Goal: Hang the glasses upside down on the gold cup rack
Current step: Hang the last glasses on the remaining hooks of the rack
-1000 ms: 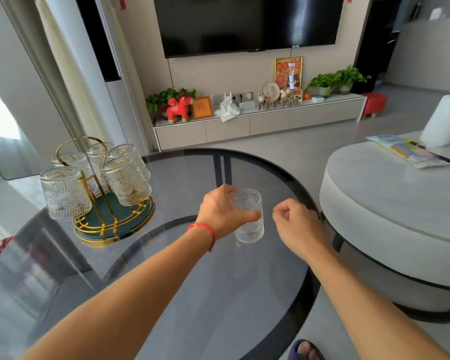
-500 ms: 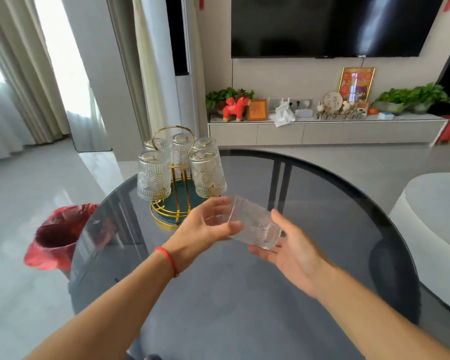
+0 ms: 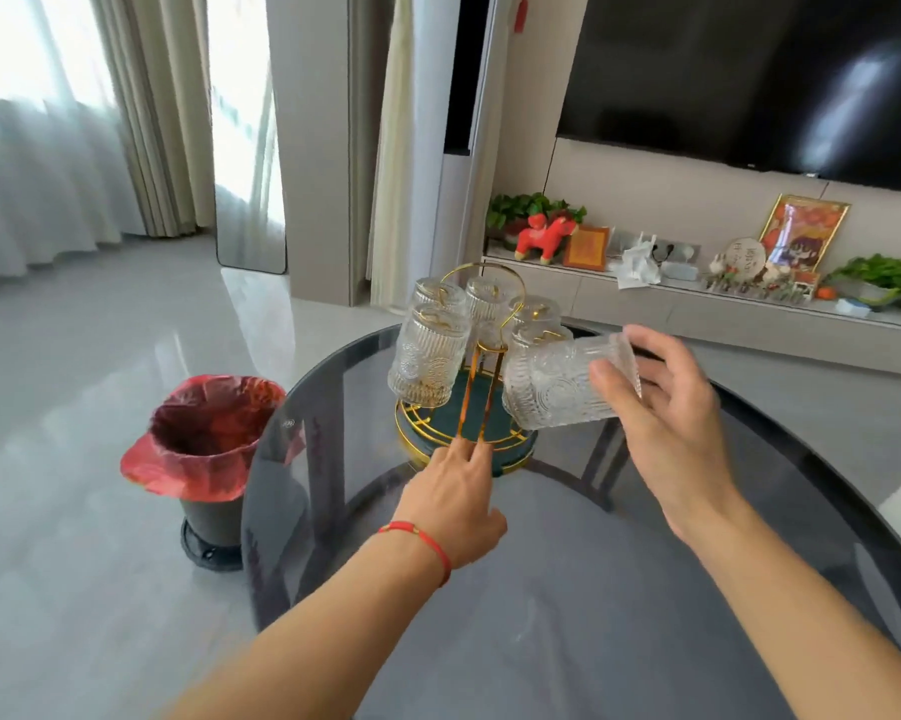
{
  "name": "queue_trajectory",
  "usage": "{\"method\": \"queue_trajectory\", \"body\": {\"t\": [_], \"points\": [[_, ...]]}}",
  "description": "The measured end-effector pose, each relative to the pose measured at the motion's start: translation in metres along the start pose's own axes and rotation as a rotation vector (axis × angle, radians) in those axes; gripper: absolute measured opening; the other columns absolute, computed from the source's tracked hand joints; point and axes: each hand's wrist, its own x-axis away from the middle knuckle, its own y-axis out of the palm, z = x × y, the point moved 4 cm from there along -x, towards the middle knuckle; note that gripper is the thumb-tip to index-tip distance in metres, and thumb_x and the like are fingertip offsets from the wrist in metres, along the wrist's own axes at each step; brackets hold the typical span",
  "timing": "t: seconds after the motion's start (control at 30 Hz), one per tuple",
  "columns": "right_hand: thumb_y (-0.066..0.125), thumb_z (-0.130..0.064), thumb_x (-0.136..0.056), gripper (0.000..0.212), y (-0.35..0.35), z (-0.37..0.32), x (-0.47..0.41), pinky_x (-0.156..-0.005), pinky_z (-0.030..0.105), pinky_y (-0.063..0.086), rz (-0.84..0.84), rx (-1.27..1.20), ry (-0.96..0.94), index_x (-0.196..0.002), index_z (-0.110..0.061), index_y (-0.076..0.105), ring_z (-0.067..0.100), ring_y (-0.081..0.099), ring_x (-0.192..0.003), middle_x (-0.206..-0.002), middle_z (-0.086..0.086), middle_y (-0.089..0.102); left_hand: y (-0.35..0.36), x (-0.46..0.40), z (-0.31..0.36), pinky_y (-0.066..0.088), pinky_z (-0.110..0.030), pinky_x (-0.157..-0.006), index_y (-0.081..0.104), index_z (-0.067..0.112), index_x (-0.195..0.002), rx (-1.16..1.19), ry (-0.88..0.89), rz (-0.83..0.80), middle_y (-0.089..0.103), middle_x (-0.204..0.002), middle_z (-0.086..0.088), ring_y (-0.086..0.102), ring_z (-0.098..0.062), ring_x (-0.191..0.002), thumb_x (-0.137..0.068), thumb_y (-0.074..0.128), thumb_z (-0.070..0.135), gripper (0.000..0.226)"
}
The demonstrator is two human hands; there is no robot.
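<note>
Beside the gold cup rack (image 3: pixel 464 423), the right hand (image 3: pixel 666 407) grips a tilted glass (image 3: pixel 557 387), needing a free prong next, while the left hand (image 3: pixel 451 498) steadies the base, fingers extended.

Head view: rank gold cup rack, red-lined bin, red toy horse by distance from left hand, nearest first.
1. gold cup rack: on the glass table, its base rim at the left hand fingertips.
2. red-lined bin: on the floor, left of the table.
3. red toy horse: far back on the TV cabinet.
</note>
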Motion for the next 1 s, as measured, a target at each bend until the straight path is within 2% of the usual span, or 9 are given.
{"method": "queue_trajectory", "body": {"t": [0.17, 0.33, 0.47, 0.63, 0.77, 0.9, 1.0], "points": [[0.075, -0.055, -0.084, 0.057, 0.027, -0.028, -0.027, -0.108, 0.047, 0.051, 0.034, 0.128, -0.098, -0.134, -0.031, 0.061, 0.014, 0.063, -0.125, -0.132, -0.011, 0.068, 0.003, 0.007, 0.009, 0.053, -0.046, -0.094, 0.049, 0.011, -0.13, -0.107, 0.007, -0.094, 0.055, -0.126, -0.012, 0.045, -0.032, -0.123, -0.09, 0.062, 0.032, 0.047], [0.075, -0.052, -0.086, 0.056, 0.049, -0.041, -0.046, -0.107, 0.035, 0.047, 0.028, 0.238, -0.143, -0.134, -0.027, 0.061, 0.008, 0.056, -0.128, -0.13, -0.016, 0.061, -0.001, 0.008, 0.008, 0.05, -0.045, -0.088, 0.055, 0.01, -0.121, -0.142, 0.017, -0.096, 0.057, -0.122, -0.011, 0.045, -0.032, -0.12, -0.091, 0.059, 0.031, 0.037], [0.074, -0.052, -0.086, 0.056, 0.073, -0.047, -0.056, -0.096, 0.027, 0.041, -0.049, 0.402, -0.185, -0.132, -0.023, 0.061, 0.018, 0.058, -0.129, -0.135, -0.003, 0.067, -0.004, 0.005, 0.006, 0.051, -0.046, -0.088, 0.055, 0.011, -0.129, -0.088, 0.014, -0.052, 0.049, -0.132, -0.011, 0.048, -0.033, -0.121, -0.09, 0.06, 0.028, 0.043], [0.069, -0.056, -0.089, 0.056, 0.102, -0.041, -0.06, -0.1, 0.038, 0.047, -0.189, 0.649, -0.263, -0.131, -0.02, 0.061, 0.029, 0.061, -0.127, -0.133, 0.007, 0.07, 0.003, 0.007, 0.005, 0.046, -0.05, -0.1, 0.042, 0.024, -0.15, -0.157, 0.074, -0.103, 0.027, -0.16, -0.012, 0.035, -0.037, -0.137, -0.088, 0.065, 0.032, 0.067], [0.065, -0.06, -0.088, 0.055, 0.111, -0.031, -0.064, -0.098, 0.043, 0.044, -0.216, 0.743, -0.287, -0.126, -0.022, 0.063, 0.035, 0.059, -0.122, -0.124, 0.011, 0.073, 0.002, 0.006, 0.003, 0.046, -0.048, -0.095, 0.046, 0.024, -0.147, -0.198, 0.091, -0.089, 0.035, -0.152, -0.007, 0.035, -0.032, -0.134, -0.088, 0.064, 0.034, 0.062], [0.058, -0.068, -0.087, 0.054, 0.116, -0.02, -0.067, -0.092, 0.045, 0.038, -0.243, 0.859, -0.304, -0.124, -0.028, 0.064, 0.034, 0.053, -0.12, -0.112, 0.007, 0.077, 0.0, 0.006, 0.002, 0.046, -0.047, -0.092, 0.054, 0.022, -0.141, -0.21, 0.088, -0.083, 0.038, -0.15, -0.006, 0.037, -0.031, -0.132, -0.089, 0.063, 0.035, 0.055], [0.055, -0.069, -0.089, 0.053, 0.116, -0.015, -0.069, -0.093, 0.045, 0.037, -0.268, 0.868, -0.321, -0.124, -0.029, 0.064, 0.033, 0.051, -0.12, -0.114, 0.006, 0.077, 0.001, 0.006, 0.002, 0.046, -0.047, -0.091, 0.057, 0.021, -0.138, -0.218, 0.083, -0.08, 0.039, -0.148, -0.006, 0.037, -0.031, -0.131, -0.088, 0.063, 0.035, 0.052]]}}
